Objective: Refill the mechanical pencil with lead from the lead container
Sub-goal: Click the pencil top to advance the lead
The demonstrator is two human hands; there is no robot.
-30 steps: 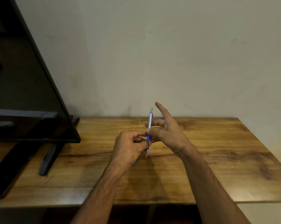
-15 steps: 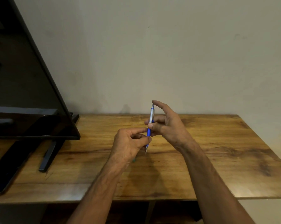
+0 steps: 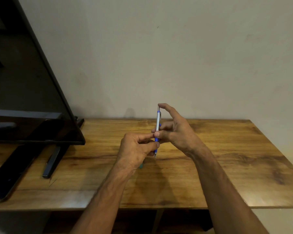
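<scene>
Mechanical pencil — upright above table, tip down. Left hand pinches blue grip; right hand holds barrel, forefinger atop cap. Television — left edge.

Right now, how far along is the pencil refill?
Done: whether lead is loaded cannot be seen. In hand: the mechanical pencil is upright, tip down; left hand pinches its blue grip, right hand holds the barrel, index fingertip on the top end. Left: probably clicking lead through.
</scene>
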